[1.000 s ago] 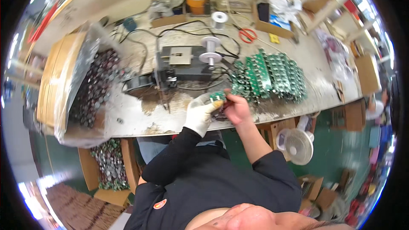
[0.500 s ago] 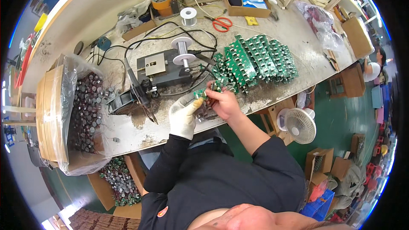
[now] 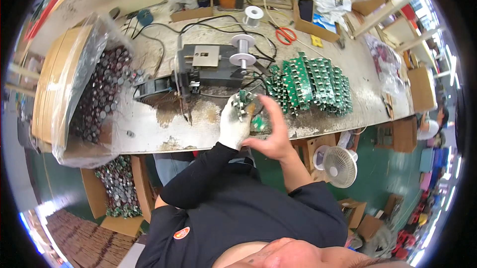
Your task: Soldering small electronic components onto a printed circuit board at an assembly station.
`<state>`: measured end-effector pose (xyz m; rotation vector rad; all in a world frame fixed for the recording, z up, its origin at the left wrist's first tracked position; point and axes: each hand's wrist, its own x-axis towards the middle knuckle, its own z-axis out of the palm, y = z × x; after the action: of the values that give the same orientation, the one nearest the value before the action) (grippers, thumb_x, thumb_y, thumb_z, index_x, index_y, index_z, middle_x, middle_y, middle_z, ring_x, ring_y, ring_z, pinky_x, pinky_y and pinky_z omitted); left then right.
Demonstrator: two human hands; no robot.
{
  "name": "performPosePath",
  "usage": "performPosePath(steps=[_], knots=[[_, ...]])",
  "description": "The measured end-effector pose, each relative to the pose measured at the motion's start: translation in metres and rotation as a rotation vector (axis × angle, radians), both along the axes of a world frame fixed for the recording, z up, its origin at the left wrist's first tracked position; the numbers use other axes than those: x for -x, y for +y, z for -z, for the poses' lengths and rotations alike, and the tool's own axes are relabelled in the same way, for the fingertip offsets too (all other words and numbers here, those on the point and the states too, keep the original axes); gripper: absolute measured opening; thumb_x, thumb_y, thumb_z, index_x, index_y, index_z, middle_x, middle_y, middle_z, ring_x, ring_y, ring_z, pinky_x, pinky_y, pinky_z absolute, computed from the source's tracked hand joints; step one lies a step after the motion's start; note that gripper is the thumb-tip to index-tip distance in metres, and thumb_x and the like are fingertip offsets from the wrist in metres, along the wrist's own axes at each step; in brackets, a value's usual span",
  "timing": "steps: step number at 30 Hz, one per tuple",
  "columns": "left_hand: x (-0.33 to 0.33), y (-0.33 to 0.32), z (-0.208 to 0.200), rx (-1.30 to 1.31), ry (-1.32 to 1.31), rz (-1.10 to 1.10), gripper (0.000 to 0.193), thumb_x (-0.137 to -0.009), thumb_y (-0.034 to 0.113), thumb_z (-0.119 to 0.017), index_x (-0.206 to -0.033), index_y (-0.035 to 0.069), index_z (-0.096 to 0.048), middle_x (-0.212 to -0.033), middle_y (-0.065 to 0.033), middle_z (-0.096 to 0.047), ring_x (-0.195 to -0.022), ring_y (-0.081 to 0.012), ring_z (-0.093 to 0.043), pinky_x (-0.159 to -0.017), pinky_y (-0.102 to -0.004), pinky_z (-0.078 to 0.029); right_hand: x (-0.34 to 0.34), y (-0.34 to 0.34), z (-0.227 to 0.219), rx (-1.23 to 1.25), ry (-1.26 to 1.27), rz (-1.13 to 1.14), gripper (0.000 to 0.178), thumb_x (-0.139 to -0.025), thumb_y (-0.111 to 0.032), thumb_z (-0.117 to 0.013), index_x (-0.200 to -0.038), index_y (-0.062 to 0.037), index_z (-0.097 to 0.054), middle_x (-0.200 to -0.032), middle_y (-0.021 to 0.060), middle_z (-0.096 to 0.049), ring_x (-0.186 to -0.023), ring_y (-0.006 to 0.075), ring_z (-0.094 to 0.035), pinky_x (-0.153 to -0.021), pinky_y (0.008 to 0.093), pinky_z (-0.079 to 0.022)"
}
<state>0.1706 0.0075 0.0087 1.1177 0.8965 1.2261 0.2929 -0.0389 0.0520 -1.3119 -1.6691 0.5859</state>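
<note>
My left hand (image 3: 233,128), in a white glove, is closed around some small green circuit boards (image 3: 242,101) with metal parts on them. Beside it my bare right hand (image 3: 273,136) has its thumb and fingers spread, blurred by motion. A loose green circuit board (image 3: 258,123) shows as a smear between the two hands; whether either touches it I cannot tell. To the right of the hands, rows of green board panels (image 3: 313,84) lie stacked on the bench. Behind the hands stands a soldering station (image 3: 208,76) with a solder spool (image 3: 243,52) on it.
At the left, a plastic-lined carton (image 3: 64,79) holds many small round metal parts with wires. A soldering iron (image 3: 185,104) points toward the bench's front edge. Red-handled scissors (image 3: 285,35) lie at the back. Below the bench are a carton of boards (image 3: 119,186) and a white fan (image 3: 339,166).
My right hand has let go of the boards and opened. The boards now sit in my gloved left hand, and one is loose between the hands. The whole view has shifted.
</note>
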Motion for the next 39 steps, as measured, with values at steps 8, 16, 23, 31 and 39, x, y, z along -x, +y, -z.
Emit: performPosePath(steps=[8,16,23,31,39], knots=[[0.110,-0.063,-0.068,0.350,-0.170,-0.021,0.028,-0.091,0.008,-0.059,-0.118,0.002,-0.053,-0.078,-0.0022,-0.060,-0.064,-0.0088,-0.053,-0.056,-0.0230,-0.043,-0.042,0.023,0.023,0.082,-0.129,0.398,0.026,-0.077,-0.006,-0.072,-0.101,-0.0007,-0.065,-0.087,0.0077,-0.066,-0.075,0.0132,-0.061,-0.070,0.0265,-0.049],[0.291,-0.148,-0.031,0.387,0.062,-0.750,0.015,-0.086,0.017,-0.066,-0.098,0.010,-0.060,-0.065,0.0019,-0.056,-0.050,-0.0069,-0.050,-0.042,-0.0224,-0.041,0.074,-0.024,-0.047,-0.100,0.676,-0.560,0.009,-0.078,0.005,-0.054,-0.087,0.0052,-0.057,-0.070,0.0128,-0.055,-0.057,0.0168,-0.050,-0.049,0.0239,-0.039],[0.458,-0.207,0.013,0.426,0.294,-1.351,0.011,-0.086,0.019,-0.063,-0.087,0.008,-0.063,-0.067,0.0029,-0.055,-0.054,-0.0090,-0.047,-0.049,-0.0269,-0.036,0.249,-0.035,-0.108,0.810,1.101,-1.908,0.027,-0.075,-0.004,-0.075,-0.097,0.0085,-0.066,-0.081,0.0168,-0.063,-0.061,0.0225,-0.061,-0.051,0.0299,-0.047],[0.580,-0.194,0.078,0.471,0.262,-1.320,0.020,-0.085,0.014,-0.064,-0.099,0.000,-0.064,-0.080,-0.0038,-0.064,-0.068,-0.0135,-0.057,-0.062,-0.0291,-0.046,0.306,-0.069,-0.102,1.108,1.253,-1.861,0.043,-0.071,-0.010,-0.075,-0.106,0.0053,-0.056,-0.091,0.0067,-0.053,-0.063,0.0068,-0.043,-0.056,0.0193,-0.035],[0.610,-0.101,0.118,0.373,1.283,-1.028,0.035,-0.078,0.022,-0.064,-0.104,0.000,-0.061,-0.097,-0.0225,-0.065,-0.095,-0.0354,-0.063,-0.080,-0.0404,-0.048,0.329,-0.091,-0.101,1.075,1.326,-1.967,0.056,-0.075,-0.032,-0.074,-0.106,0.0061,-0.048,-0.097,0.0064,-0.043,-0.067,0.0106,-0.035,-0.057,0.0224,-0.032]])
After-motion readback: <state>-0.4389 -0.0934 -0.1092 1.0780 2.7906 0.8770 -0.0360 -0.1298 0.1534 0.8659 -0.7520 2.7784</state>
